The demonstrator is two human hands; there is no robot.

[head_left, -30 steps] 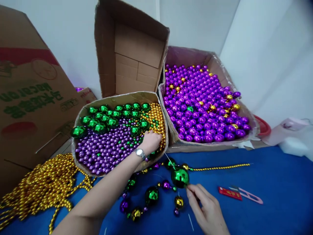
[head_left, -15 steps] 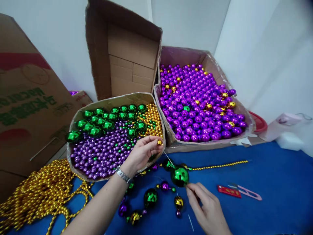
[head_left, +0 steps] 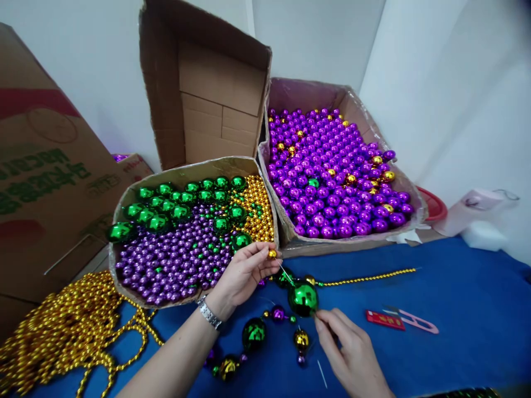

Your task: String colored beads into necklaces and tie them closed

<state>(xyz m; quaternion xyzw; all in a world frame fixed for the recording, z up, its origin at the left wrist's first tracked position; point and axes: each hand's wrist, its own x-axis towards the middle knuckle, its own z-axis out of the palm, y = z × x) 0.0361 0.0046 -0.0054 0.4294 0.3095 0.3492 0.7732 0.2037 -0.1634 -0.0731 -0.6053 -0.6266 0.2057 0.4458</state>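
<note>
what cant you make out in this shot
Head view only:
- Thread end by the gold bead in the left hand: too thin to follow.
- Whether the right hand grips the large green bead: fingertips hide the contact.
- Gold bead strands: cut off by the left edge.

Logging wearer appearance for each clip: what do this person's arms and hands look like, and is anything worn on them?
Both forearms are bare, with no sleeves in view and no gloves. The left hand has a silver metal-link wristwatch on its wrist. The right hand shows no ring, band or watch, though its wrist is cut off by the bottom edge of the picture. Nails look short and unpainted.
</note>
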